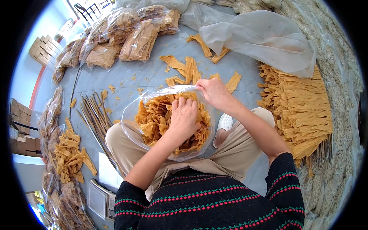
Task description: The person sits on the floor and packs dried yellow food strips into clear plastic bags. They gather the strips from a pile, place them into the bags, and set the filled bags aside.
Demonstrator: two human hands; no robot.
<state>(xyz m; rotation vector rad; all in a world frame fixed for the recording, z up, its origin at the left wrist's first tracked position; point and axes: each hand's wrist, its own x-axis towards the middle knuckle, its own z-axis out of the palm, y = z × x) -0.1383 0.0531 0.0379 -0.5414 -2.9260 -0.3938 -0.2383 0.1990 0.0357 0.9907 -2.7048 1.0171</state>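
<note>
A clear plastic bag (129,135) stands between my knees, its mouth facing up. Crumpled yellow-brown strips, apparently dried tofu skin (152,123), fill it. Inside the mouth, my left hand (185,116) rests palm down on the strips; whether its fingers grip any is hidden. At the bag's far right rim, my right hand (212,91) pinches the plastic between thumb and fingers. Just beyond the bag, loose strips (191,70) lie on the grey floor.
Filled plastic bags (141,40) are piled at the far left. Thin sticks (96,112), a strip heap (69,152) and a scale (99,198) lie to my left. A large stack of strips (302,109) stands at right, partly under translucent sheeting (258,37).
</note>
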